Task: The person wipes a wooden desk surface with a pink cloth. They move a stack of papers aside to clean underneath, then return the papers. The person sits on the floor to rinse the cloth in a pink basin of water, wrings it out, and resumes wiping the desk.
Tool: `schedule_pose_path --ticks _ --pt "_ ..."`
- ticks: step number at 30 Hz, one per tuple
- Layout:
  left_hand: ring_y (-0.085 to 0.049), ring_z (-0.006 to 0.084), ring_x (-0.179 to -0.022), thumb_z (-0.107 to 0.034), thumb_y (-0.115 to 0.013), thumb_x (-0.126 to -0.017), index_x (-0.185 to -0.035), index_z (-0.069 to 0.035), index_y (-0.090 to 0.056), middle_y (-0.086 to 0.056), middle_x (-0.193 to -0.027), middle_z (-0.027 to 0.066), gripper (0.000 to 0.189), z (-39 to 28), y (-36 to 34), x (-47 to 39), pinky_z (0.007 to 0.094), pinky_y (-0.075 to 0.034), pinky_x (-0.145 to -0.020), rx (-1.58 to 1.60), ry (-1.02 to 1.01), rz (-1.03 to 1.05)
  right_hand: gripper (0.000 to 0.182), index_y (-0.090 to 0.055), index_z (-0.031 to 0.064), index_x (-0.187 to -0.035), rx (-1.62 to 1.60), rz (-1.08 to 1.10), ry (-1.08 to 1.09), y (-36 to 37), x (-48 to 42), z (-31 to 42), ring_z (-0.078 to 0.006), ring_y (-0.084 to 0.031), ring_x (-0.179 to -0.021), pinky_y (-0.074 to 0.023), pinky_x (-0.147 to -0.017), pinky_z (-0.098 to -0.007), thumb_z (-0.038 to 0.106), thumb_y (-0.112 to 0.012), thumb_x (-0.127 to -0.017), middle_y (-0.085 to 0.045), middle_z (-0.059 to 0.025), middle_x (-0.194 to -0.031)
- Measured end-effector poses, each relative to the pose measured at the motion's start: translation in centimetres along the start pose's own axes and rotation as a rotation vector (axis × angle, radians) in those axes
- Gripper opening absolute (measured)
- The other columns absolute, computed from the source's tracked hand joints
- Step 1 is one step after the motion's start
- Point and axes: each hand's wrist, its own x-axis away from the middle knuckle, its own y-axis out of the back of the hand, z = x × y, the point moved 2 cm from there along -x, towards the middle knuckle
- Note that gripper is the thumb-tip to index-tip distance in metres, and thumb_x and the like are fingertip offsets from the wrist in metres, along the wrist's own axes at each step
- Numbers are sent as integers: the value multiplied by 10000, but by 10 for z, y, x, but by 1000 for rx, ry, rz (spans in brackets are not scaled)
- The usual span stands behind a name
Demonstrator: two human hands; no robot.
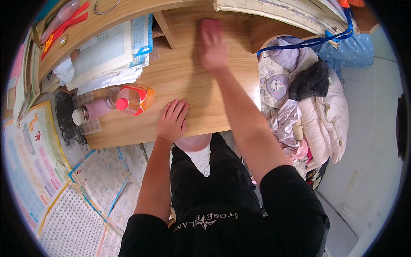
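My right hand (213, 53) reaches to the back of the wooden desk (183, 77). It presses on what looks like a reddish-pink cloth (210, 24), blurred and mostly covered by the fingers. Nearer the desk's front edge, my left hand (173, 119) rests palm down with its fingers a little spread, holding nothing. To its left lies a clear plastic bottle (136, 99) with a red cap and a red and orange label. A pink flask (96, 110) with a white lid is beside the bottle.
Stacked papers and books (109, 54) fill the desk's left side below a shelf (131, 11). Bedding and clothes (298, 86) are heaped at the right, with blue cords (305, 45) hanging above. A pink stool or basin (194, 143) shows under the front edge. Printed charts (35, 160) cover the left wall.
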Motion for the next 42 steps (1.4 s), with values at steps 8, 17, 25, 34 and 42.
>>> schedule_pose_path --ticks 8,17,25,34,42 --pt "-399 289 -1471 -222 -611 -862 -1502 -123 -507 -454 -1587 57 656 -2 2 -2 481 -303 -1249 -4 17 35 652 -423 146 -1565 -86 5 179 -3 -3 18 -320 -472 -1376 -401 -1112 -508 357 -571 -966 -474 -95 -1556" --pt "-375 277 -1487 -223 -620 -843 -1472 -120 -545 -440 -1594 54 642 -1 -2 -2 476 -298 -1251 -14 0 -12 665 -430 137 -1557 196 -27 -97 30 3 -86 -355 -505 -1310 -445 -1065 -499 326 -597 -942 -536 -137 -1460" --pt "-390 286 -1474 -213 -622 -827 -1473 -114 -533 -448 -1585 60 660 -2 2 -2 476 -298 -1248 23 6 -1 559 -476 99 -1525 -102 -106 160 -3 11 55 -322 -454 -1390 -343 -1172 -511 319 -538 -1015 -531 -140 -1469" --pt "-411 290 -1456 -220 -630 -843 -1440 -99 -554 -489 -1543 79 614 -1 4 -1 479 -311 -1241 9 -10 -36 594 -510 89 -1485 -231 -5 179 10 44 67 -317 -439 -1421 -331 -1174 -481 267 -620 -929 -510 -130 -1503" --pt "-523 337 -1298 -110 -696 -784 -1257 -49 -640 -577 -1353 118 480 4 6 22 493 -421 -1158 161 -106 -280 682 -476 116 -1528 -274 31 165 21 115 80 -333 -455 -1405 -347 -1143 -502 276 -634 -884 -498 -124 -1507"
